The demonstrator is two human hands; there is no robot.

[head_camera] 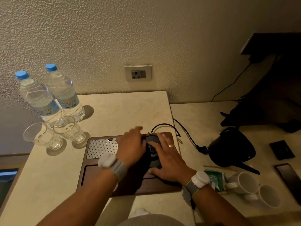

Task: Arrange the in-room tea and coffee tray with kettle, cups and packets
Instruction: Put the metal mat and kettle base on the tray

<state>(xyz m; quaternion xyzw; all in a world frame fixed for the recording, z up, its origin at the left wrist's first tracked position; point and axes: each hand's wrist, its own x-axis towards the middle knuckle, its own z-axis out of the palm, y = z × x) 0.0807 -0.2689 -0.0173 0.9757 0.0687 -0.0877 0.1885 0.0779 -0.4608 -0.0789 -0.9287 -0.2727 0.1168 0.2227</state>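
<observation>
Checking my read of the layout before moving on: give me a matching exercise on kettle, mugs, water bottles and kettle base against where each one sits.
Things:
1. kettle
2. mugs
3. water bottles
4. kettle base

Places:
A. on the wooden tray, under both hands
B. far left, behind two glasses
C. upright on the counter, right of the tray
D. on their sides, near right

Pairs: 1-C, 2-D, 3-B, 4-A

Hotel room: tea tray (pixel 97 173), kettle (pixel 231 147), two water bottles (pixel 48 98), glasses (pixel 57 134), wall socket (pixel 138 73).

kettle base (pixel 152 150) mostly under both hands
</observation>
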